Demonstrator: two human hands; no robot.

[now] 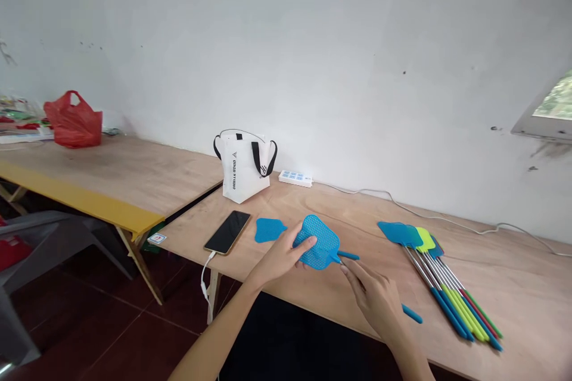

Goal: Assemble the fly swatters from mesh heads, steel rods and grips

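A blue fly swatter [319, 241] is held over the table's front part, its perforated head tilted up. My left hand [288, 250] grips the left side of that head, thumb on top. At the neck, my right hand [375, 294] closes around the thin metal shaft, which it mostly hides. A blue handle end [412, 313] shows to the right of this hand; whether it belongs to the held swatter is hidden. Behind my left hand lies a second blue swatter head [269, 230] on the table. Another blue handle [348, 255] rests just behind the held neck.
Several fly swatters [447, 277] with blue, yellow-green, red and green handles lie piled at right. A phone [227, 232] on a white cable and a white bag [245, 169] stand left. Behind are a power strip [295, 178] and its cord. A red bag [74, 122] sits on the neighbouring table.
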